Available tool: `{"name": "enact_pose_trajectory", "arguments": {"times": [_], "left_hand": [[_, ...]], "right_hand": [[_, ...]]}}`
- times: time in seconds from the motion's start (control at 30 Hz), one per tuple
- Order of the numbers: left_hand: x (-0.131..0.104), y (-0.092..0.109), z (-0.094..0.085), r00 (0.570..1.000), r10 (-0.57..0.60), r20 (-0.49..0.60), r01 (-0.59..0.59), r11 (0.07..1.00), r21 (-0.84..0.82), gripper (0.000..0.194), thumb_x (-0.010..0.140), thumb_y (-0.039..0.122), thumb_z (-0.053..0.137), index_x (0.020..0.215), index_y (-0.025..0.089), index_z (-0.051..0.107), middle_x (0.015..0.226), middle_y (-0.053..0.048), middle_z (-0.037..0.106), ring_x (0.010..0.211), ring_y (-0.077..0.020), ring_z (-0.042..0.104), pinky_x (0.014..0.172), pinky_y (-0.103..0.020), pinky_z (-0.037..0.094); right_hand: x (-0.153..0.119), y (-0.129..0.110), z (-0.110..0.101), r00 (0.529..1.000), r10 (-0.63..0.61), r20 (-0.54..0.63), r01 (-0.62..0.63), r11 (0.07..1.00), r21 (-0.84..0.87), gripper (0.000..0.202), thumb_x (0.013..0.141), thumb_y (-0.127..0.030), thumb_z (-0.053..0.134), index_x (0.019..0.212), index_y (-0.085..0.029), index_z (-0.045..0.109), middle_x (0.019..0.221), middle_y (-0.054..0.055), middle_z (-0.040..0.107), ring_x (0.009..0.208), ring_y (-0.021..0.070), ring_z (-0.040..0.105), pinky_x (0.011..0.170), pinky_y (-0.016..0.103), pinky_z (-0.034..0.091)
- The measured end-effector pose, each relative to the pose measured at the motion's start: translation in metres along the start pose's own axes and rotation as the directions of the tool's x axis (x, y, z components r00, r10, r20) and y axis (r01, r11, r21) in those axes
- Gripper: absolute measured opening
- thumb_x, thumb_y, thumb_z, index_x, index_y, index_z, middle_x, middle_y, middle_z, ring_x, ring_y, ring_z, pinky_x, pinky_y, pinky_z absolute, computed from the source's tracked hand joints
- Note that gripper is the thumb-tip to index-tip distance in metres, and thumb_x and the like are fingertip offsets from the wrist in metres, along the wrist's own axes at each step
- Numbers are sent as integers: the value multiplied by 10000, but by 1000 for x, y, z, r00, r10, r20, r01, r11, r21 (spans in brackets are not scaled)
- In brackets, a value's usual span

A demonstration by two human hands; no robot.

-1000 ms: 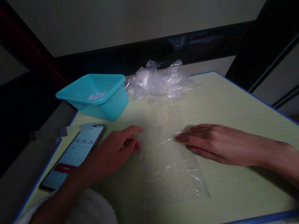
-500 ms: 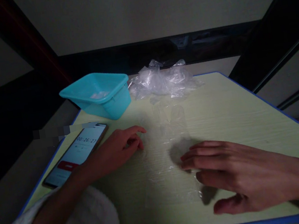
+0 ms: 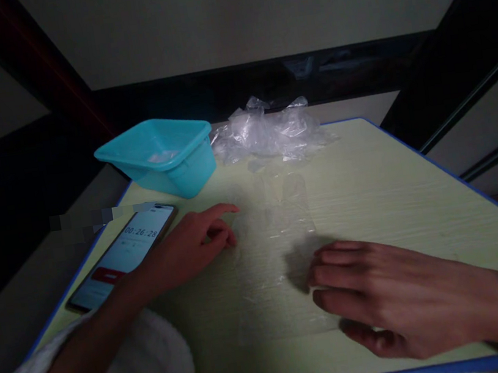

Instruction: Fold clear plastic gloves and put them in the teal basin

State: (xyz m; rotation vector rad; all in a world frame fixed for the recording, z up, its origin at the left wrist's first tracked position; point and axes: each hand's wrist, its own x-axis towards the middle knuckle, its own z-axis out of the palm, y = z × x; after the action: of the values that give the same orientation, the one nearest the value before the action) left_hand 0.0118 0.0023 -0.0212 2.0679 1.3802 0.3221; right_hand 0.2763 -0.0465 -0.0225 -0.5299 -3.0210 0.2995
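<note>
A clear plastic bag lies flat on the table, its two handle loops toward the back. My left hand is at the bag's upper left edge, index finger stretched out and the other fingers curled, with nothing visible in it. Over the bag's lower right side is my right hand, palm down, fingers bent and slightly apart, holding nothing that shows. Whether its fingertips touch the plastic cannot be made out.
A turquoise basket with something pale inside stands at the back left. Crumpled clear bags are heaped beside it. A phone showing a timer lies by my left forearm. The table has a blue edge.
My right hand's fingers have curled in more, and its thumb has drawn closer to them. My left hand has hardly moved. The view has shifted slightly.
</note>
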Motion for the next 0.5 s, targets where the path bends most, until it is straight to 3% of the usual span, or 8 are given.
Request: {"name": "enact_pose_trajectory", "arguments": {"times": [0.27, 0.5], "left_hand": [[1, 3, 0, 1000, 12, 1, -12, 1000, -11, 413, 823, 188, 409, 1228, 139, 477, 787, 9, 705, 764, -144, 643, 712, -236, 445], [-1, 1, 0, 1000, 8, 13, -7, 1000, -21, 420, 827, 194, 410, 1242, 157, 465, 813, 6, 706, 786, -153, 645, 714, -240, 447]], "right_hand": [[4, 5, 3, 998, -56, 8, 56, 996, -71, 90, 808, -169, 497, 872, -166, 560, 847, 50, 565, 780, 201, 482, 711, 345, 430], [2, 22, 8, 987, -102, -121, 86, 988, -130, 231, 869, -132, 378, 856, -137, 608, 901, 94, 606, 823, 203, 526, 732, 354, 458]]}}
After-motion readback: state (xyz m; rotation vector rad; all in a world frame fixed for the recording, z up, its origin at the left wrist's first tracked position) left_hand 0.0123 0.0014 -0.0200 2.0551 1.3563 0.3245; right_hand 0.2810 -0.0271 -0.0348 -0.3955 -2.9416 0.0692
